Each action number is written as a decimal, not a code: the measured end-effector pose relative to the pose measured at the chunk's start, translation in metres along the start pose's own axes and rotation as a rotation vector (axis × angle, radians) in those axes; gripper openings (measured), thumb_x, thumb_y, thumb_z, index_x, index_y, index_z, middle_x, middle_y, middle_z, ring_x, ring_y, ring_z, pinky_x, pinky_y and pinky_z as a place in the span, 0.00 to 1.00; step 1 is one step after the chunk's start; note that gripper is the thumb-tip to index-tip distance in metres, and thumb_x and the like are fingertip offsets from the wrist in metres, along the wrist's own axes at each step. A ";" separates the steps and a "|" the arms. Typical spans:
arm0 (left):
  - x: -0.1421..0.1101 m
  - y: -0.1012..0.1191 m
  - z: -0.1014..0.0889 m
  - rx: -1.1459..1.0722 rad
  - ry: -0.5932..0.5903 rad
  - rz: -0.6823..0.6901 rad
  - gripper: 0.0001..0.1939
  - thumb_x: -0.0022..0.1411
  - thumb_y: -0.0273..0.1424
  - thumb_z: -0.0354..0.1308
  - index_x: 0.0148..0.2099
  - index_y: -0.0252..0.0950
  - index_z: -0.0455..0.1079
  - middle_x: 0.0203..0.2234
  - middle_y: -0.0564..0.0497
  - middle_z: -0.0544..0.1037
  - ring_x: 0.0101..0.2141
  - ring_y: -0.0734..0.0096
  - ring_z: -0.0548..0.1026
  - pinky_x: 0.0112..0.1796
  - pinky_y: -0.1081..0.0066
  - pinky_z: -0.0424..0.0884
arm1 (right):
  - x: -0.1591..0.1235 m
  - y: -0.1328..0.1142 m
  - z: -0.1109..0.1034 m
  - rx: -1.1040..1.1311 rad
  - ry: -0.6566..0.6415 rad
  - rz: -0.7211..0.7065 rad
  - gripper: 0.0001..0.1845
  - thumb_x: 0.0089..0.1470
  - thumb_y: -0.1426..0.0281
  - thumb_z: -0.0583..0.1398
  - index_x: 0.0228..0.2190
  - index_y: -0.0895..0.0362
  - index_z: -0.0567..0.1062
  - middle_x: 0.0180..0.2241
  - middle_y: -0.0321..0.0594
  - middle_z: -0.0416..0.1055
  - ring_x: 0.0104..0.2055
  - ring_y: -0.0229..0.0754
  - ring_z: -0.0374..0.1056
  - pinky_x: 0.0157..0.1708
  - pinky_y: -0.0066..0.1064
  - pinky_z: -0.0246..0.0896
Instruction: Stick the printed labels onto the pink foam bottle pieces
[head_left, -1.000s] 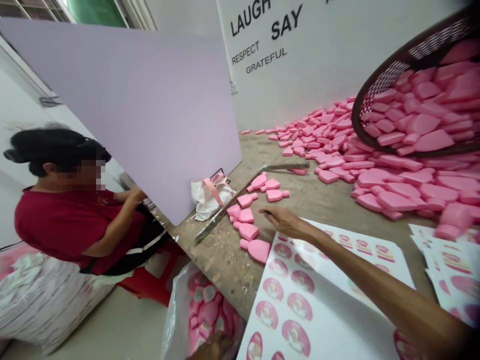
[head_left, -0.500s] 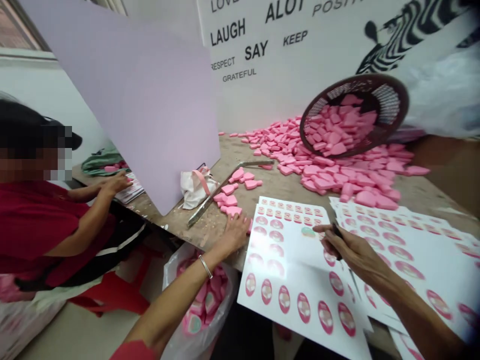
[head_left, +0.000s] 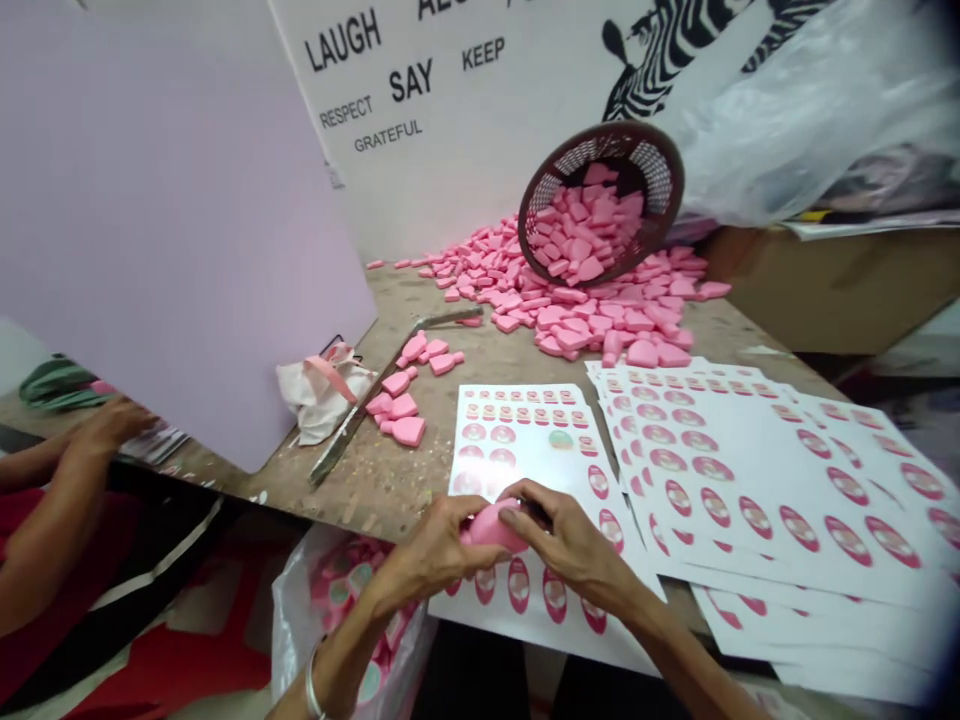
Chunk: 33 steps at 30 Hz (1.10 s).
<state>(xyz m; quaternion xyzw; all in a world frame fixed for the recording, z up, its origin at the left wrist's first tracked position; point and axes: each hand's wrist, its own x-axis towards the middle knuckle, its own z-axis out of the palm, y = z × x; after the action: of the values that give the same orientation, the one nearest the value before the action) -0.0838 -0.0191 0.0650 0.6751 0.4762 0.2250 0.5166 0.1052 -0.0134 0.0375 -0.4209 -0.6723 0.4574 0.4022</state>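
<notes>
Grasping pink foam piece (head_left: pixel 491 528), left hand (head_left: pixel 427 553), right hand (head_left: pixel 574 548) fingers (head_left: pixel 525 492) clenched over sticker sheet (head_left: pixel 540 465) on workbench (head_left: pixel 390 490).

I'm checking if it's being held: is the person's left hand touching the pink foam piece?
Touching. The head view shows the left hand pressed against one end of the pink foam piece, with no gap between them.

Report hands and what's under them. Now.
Left hand and right hand gripping pink foam piece. Printed sticker sheet directly beneath. Co-worker's hand well off to the left, apart.
</notes>
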 end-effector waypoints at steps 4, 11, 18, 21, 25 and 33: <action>0.017 -0.018 0.042 -0.581 0.335 -0.070 0.18 0.52 0.38 0.65 0.42 0.33 0.71 0.26 0.53 0.75 0.22 0.76 0.71 0.26 0.75 0.68 | -0.014 0.009 0.010 0.263 0.155 0.252 0.19 0.58 0.53 0.52 0.25 0.54 0.63 0.21 0.31 0.56 0.23 0.36 0.53 0.24 0.29 0.51; 0.063 0.001 0.056 -0.691 0.437 0.019 0.19 0.60 0.43 0.57 0.45 0.33 0.70 0.39 0.43 0.77 0.34 0.67 0.77 0.36 0.71 0.73 | 0.000 0.038 -0.040 -0.299 0.293 0.197 0.13 0.58 0.56 0.51 0.33 0.51 0.67 0.29 0.37 0.69 0.30 0.44 0.63 0.31 0.35 0.58; 0.125 -0.009 0.053 -0.523 0.336 -0.104 0.13 0.56 0.36 0.59 0.40 0.34 0.64 0.33 0.47 0.75 0.28 0.72 0.76 0.27 0.75 0.72 | 0.049 0.099 -0.089 -0.906 0.429 0.130 0.07 0.56 0.66 0.53 0.29 0.55 0.68 0.27 0.41 0.70 0.33 0.47 0.64 0.37 0.38 0.49; 0.131 -0.021 0.057 -0.493 0.343 -0.103 0.12 0.54 0.35 0.61 0.37 0.34 0.64 0.27 0.50 0.73 0.25 0.72 0.75 0.25 0.76 0.71 | 0.058 0.102 -0.076 -0.926 0.355 0.058 0.06 0.56 0.67 0.54 0.29 0.55 0.68 0.30 0.40 0.72 0.35 0.45 0.65 0.36 0.36 0.48; 0.130 -0.022 0.052 -0.504 0.320 -0.093 0.16 0.54 0.40 0.61 0.39 0.34 0.64 0.25 0.52 0.71 0.24 0.70 0.76 0.24 0.73 0.73 | 0.067 0.101 -0.074 -0.913 0.320 0.013 0.09 0.59 0.65 0.53 0.30 0.54 0.68 0.29 0.37 0.73 0.33 0.41 0.65 0.34 0.32 0.49; 0.146 -0.015 0.053 -0.504 0.324 -0.073 0.16 0.56 0.40 0.59 0.40 0.34 0.62 0.21 0.54 0.70 0.20 0.70 0.75 0.22 0.73 0.73 | 0.062 0.105 -0.090 -1.024 0.362 -0.036 0.08 0.59 0.67 0.53 0.31 0.56 0.70 0.32 0.39 0.74 0.36 0.43 0.65 0.38 0.36 0.44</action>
<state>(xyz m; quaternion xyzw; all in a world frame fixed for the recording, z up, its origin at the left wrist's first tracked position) 0.0178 0.0834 0.0043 0.4634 0.5055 0.4222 0.5929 0.1890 0.0933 -0.0294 -0.6236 -0.7361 -0.0155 0.2627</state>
